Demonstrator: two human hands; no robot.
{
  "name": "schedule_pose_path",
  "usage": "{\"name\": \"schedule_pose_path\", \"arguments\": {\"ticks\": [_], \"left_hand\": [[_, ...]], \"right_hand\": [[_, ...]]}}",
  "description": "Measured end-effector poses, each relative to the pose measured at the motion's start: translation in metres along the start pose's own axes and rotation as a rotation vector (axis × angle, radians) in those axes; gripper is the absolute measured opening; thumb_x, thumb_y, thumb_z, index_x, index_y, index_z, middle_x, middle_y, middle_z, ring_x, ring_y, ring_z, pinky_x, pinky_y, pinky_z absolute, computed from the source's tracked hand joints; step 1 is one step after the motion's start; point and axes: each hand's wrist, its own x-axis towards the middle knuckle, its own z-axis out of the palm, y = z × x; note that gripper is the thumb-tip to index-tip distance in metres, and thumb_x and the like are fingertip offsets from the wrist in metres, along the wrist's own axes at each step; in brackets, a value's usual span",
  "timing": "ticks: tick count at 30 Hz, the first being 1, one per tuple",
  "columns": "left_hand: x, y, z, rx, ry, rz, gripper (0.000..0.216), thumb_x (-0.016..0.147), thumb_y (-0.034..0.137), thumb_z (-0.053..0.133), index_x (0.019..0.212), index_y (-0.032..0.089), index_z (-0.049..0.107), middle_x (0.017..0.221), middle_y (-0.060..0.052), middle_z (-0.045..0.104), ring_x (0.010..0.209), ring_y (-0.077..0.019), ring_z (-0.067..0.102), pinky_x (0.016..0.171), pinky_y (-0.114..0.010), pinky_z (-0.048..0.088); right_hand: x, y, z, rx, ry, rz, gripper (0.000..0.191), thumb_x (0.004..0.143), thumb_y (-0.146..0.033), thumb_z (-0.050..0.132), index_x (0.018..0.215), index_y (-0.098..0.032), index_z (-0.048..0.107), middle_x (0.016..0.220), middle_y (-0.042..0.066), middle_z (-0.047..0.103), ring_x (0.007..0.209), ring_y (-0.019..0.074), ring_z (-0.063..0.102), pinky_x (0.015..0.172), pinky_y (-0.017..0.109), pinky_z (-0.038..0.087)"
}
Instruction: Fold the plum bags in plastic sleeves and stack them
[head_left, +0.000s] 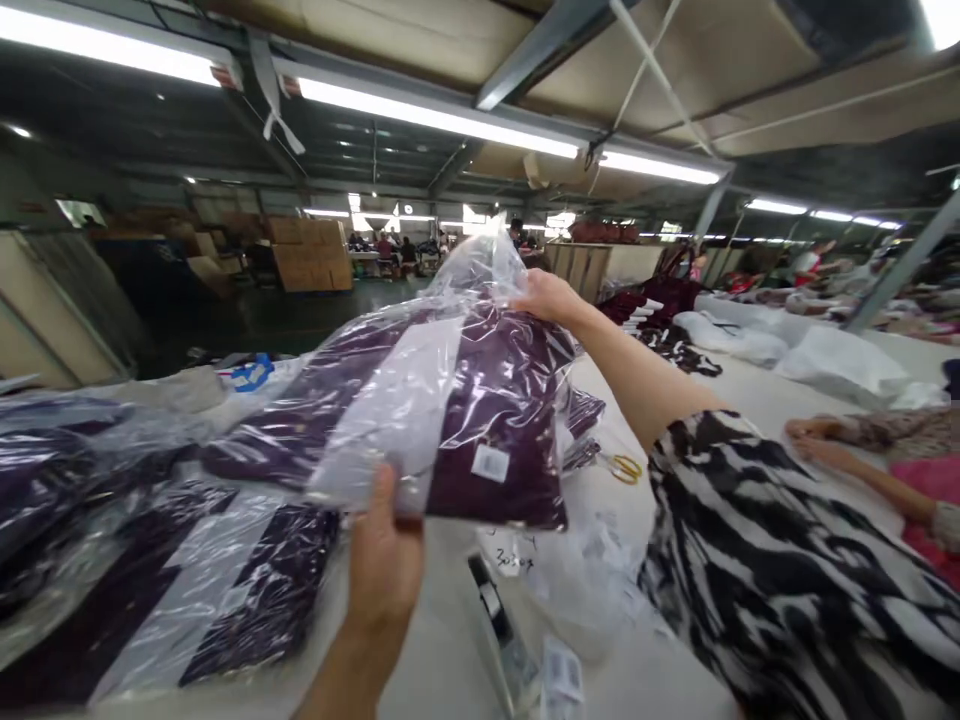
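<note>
You grip the near edge of a bagged purple garment (pixel 499 400) with your left hand (pixel 386 560), thumb on top, while your right hand (pixel 551 297) clasps its far end, holding it above the white table (pixel 442 610), near yellow-handled scissors (pixel 626 468).

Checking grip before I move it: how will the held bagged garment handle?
Probably floppy: the bag crumples at its top near the right hand. Likely slippery, given the plastic's glossy highlights. Perhaps light, as the garment looks fairly flat.
</note>
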Motion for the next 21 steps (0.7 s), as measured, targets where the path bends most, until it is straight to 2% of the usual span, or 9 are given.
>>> {"name": "schedule_pose_path", "arguments": {"ticks": [2, 4, 7, 10, 13, 15, 17, 19, 21], "left_hand": [[0.005, -0.049, 0.065, -0.232, -0.058, -0.146, 0.036, 0.092, 0.044, 0.064, 0.126, 0.032, 0.065, 0.127, -0.002, 0.071, 0.126, -0.024, 0.063, 0.105, -0.037, 0.056], [0.006, -0.101, 0.11, -0.241, -0.031, -0.433, 0.02, 0.095, 0.027, 0.061, 0.114, 0.025, 0.065, 0.122, -0.007, 0.072, 0.125, -0.0215, 0.063, 0.107, -0.036, 0.053], [0.004, -0.163, 0.131, -0.145, -0.079, -0.678, 0.012, 0.092, 0.016, 0.062, 0.104, 0.019, 0.064, 0.115, -0.016, 0.072, 0.118, -0.025, 0.067, 0.106, -0.042, 0.053], [0.006, -0.187, 0.098, 0.009, -0.428, -0.753, 0.023, 0.088, 0.029, 0.072, 0.108, 0.018, 0.068, 0.117, -0.017, 0.073, 0.112, -0.0272, 0.07, 0.1, -0.041, 0.055], [0.025, -0.172, 0.023, 0.349, -0.666, -0.561, 0.041, 0.079, 0.057, 0.076, 0.094, 0.02, 0.077, 0.096, -0.015, 0.077, 0.09, -0.0305, 0.072, 0.086, -0.041, 0.059], [0.05, -0.155, -0.034, 0.555, -0.442, -0.315, 0.039, 0.074, 0.064, 0.077, 0.079, 0.025, 0.075, 0.077, -0.008, 0.073, 0.081, -0.0303, 0.07, 0.082, -0.04, 0.059], [0.08, -0.144, -0.08, 0.575, -0.053, -0.129, 0.041, 0.067, 0.065, 0.08, 0.085, 0.029, 0.07, 0.089, -0.005, 0.074, 0.099, -0.0324, 0.07, 0.085, -0.039, 0.059], [0.107, -0.144, -0.1, 0.521, 0.123, -0.118, 0.054, 0.07, 0.067, 0.077, 0.109, 0.031, 0.066, 0.126, -0.007, 0.069, 0.128, -0.0323, 0.06, 0.09, -0.038, 0.058], [0.125, -0.152, -0.091, 0.412, 0.111, -0.274, 0.062, 0.078, 0.072, 0.066, 0.126, 0.033, 0.06, 0.148, -0.008, 0.057, 0.139, -0.0313, 0.052, 0.088, -0.038, 0.058]], "right_hand": [[0.008, 0.056, 0.0, -0.146, 0.197, 0.028, 0.059, 0.064, -0.023, 0.086, 0.118, -0.01, 0.067, 0.114, 0.012, 0.069, 0.116, 0.0335, 0.059, 0.105, 0.055, 0.04], [-0.013, 0.113, 0.013, -0.121, 0.25, 0.108, 0.055, 0.063, -0.027, 0.086, 0.113, -0.015, 0.07, 0.113, 0.012, 0.071, 0.114, 0.0346, 0.06, 0.104, 0.054, 0.041], [-0.076, 0.186, 0.041, -0.04, 0.143, 0.227, 0.035, 0.055, -0.026, 0.087, 0.087, -0.021, 0.074, 0.085, 0.006, 0.073, 0.097, 0.0321, 0.066, 0.096, 0.049, 0.047], [-0.136, 0.232, 0.06, -0.01, 0.103, 0.257, 0.025, 0.052, -0.026, 0.086, 0.072, -0.023, 0.072, 0.083, 0.006, 0.073, 0.097, 0.0325, 0.067, 0.099, 0.05, 0.047], [-0.184, 0.255, 0.065, 0.092, 0.375, 0.309, 0.041, 0.063, -0.041, 0.08, 0.098, -0.022, 0.075, 0.12, 0.011, 0.07, 0.121, 0.0332, 0.059, 0.113, 0.052, 0.038], [-0.215, 0.263, 0.066, 0.26, 0.647, 0.451, 0.062, 0.068, -0.05, 0.079, 0.122, -0.022, 0.067, 0.14, 0.012, 0.06, 0.13, 0.0311, 0.053, 0.116, 0.05, 0.037], [-0.247, 0.264, 0.071, 0.494, 0.793, 0.636, 0.07, 0.068, -0.055, 0.08, 0.129, -0.025, 0.06, 0.145, 0.01, 0.055, 0.13, 0.0282, 0.055, 0.112, 0.046, 0.044], [-0.273, 0.258, 0.083, 0.716, 0.765, 0.774, 0.063, 0.068, -0.058, 0.081, 0.121, -0.028, 0.062, 0.143, 0.007, 0.057, 0.128, 0.0259, 0.058, 0.102, 0.04, 0.054], [-0.286, 0.247, 0.1, 0.856, 0.615, 0.838, 0.056, 0.069, -0.06, 0.081, 0.113, -0.03, 0.065, 0.14, 0.005, 0.059, 0.125, 0.0259, 0.06, 0.089, 0.037, 0.06]]}}
